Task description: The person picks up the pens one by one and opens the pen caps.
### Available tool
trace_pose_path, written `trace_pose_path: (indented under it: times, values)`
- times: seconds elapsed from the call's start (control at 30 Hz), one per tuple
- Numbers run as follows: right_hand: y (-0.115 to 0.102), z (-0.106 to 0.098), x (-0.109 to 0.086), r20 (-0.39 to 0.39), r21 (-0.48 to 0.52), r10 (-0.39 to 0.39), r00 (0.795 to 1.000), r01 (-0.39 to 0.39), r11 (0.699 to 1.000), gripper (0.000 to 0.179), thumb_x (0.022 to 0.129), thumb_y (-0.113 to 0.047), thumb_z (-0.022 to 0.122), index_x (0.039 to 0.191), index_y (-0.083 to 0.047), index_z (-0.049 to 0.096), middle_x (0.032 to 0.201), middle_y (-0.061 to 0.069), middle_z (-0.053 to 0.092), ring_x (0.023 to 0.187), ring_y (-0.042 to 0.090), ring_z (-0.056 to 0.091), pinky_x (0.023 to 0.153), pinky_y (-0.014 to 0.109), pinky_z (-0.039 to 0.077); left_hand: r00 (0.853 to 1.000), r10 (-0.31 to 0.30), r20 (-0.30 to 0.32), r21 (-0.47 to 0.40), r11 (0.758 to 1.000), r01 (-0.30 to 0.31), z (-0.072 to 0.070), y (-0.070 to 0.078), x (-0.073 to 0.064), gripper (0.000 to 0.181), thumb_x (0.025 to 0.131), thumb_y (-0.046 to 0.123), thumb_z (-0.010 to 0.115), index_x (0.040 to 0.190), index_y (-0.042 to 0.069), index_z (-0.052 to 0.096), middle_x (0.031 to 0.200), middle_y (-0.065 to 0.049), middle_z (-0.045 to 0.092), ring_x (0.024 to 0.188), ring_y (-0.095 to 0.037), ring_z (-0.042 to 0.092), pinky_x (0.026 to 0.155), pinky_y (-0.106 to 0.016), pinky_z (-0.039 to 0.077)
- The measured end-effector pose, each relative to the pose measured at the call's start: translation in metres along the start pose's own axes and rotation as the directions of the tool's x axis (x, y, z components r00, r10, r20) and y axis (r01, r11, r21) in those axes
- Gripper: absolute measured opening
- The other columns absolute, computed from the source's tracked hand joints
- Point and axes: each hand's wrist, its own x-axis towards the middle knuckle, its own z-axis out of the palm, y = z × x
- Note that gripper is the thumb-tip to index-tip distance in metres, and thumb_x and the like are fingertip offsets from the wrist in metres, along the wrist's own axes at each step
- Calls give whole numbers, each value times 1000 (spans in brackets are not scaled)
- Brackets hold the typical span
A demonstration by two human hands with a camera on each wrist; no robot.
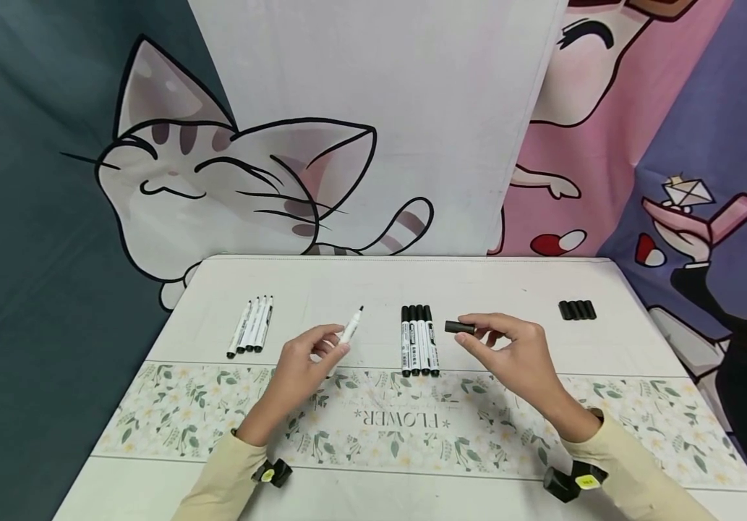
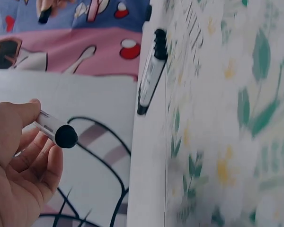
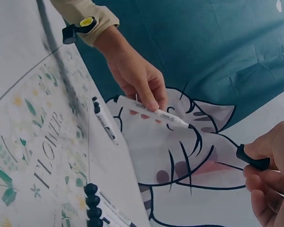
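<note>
My left hand [image 1: 311, 358] pinches an uncapped white marker [image 1: 351, 325] between thumb and fingers, its black tip pointing up and away. In the right wrist view the bare tip of that marker [image 3: 154, 112] shows clearly. A black cap [image 1: 460, 327] is pinched by my right hand [image 1: 510, 354], apart from the marker. Between the hands lies a row of several capped markers [image 1: 420, 340]. Left of my left hand, several uncapped markers [image 1: 251, 325] lie side by side, tips away from me.
Several loose black caps [image 1: 578, 310] stand in a row at the table's back right. A flower-printed band [image 1: 406, 438] runs across the white table [image 1: 321, 278]. Behind it hangs a cloth backdrop [image 1: 373, 72] with cartoon figures.
</note>
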Motion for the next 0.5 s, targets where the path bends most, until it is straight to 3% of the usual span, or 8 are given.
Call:
trace_pose_path:
  times: [0.3,0.5]
  values:
    - [6,0,-9,10,-37,81,997,-80,996,25,82,-7,86,105,-13,81,83,-6,74,72,3,62,64,21,51,993,-37,-113,83,995,46,-35,-24,3,27,98,22,72,122,9,72,102,-6,74,86,-18,70,74,-28,58]
    - [11,-1,-14,2,-36,91,996,-91,995,25,81,-6,86,104,-13,81,82,-6,72,71,3,61,64,16,50,959,-145,-242,101,980,174,-65,-50,7,32,101,27,68,124,6,70,105,-10,72,90,-22,69,72,-15,52]
